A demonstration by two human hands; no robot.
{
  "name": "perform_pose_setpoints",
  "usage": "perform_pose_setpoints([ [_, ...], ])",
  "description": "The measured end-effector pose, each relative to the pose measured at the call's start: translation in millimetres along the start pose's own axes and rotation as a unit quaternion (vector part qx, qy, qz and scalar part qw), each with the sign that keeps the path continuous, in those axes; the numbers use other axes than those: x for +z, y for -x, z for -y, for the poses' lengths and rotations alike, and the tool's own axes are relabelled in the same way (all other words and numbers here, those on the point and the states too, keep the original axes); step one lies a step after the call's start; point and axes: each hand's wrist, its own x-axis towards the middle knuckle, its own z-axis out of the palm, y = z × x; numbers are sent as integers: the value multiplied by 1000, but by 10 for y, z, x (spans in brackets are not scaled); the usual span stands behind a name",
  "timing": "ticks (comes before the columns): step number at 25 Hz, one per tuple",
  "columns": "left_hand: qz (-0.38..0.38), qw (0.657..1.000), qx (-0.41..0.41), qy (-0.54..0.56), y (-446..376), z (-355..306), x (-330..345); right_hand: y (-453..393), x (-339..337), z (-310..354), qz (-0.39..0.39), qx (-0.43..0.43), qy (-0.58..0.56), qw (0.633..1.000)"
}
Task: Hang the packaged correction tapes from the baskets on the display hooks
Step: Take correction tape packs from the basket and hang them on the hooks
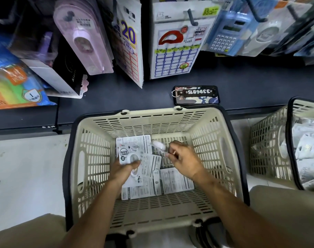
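A beige plastic basket (pixel 213 140) stands on the floor in front of me, with several white packaged correction tapes (pixel 174 181) lying flat on its bottom. My left hand (pixel 124 170) is down in the basket and grips a small stack of the packs (pixel 129 154), face up. My right hand (pixel 183 158) is beside it, fingers pinched on another pack (pixel 158 144) that is blurred. Display hooks (pixel 192 17) stick out of the shelf above, loaded with other goods.
A phone with a numbered key tag (pixel 196 94) lies on the dark shelf ledge behind the basket. A second basket (pixel 267 149) full of white packs stands at the right. Hanging label sheets (pixel 174 56), calculators (pixel 226 33) and boxes crowd the shelf. My knees frame the bottom corners.
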Motion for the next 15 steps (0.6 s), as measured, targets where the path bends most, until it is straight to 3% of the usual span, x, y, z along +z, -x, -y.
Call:
perform_pose_setpoints([
  [3,103,990,-59,73,-22,11,-67,35,93,266,-72,-208,147,964],
  [6,177,962,-75,196,-11,-9,-149,97,160,305,-88,-253,220,938],
  [9,234,955,-56,172,21,-26,-127,89,342,396,-99,-271,224,931],
  [11,246,959,-60,126,48,-59,-104,36,465,427,-62,-191,170,965],
  [13,196,977,-56,67,45,-94,-113,18,452,247,6,-2,85,996],
  [15,116,992,-32,37,2,-80,-158,70,450,-60,129,88,121,980],
])
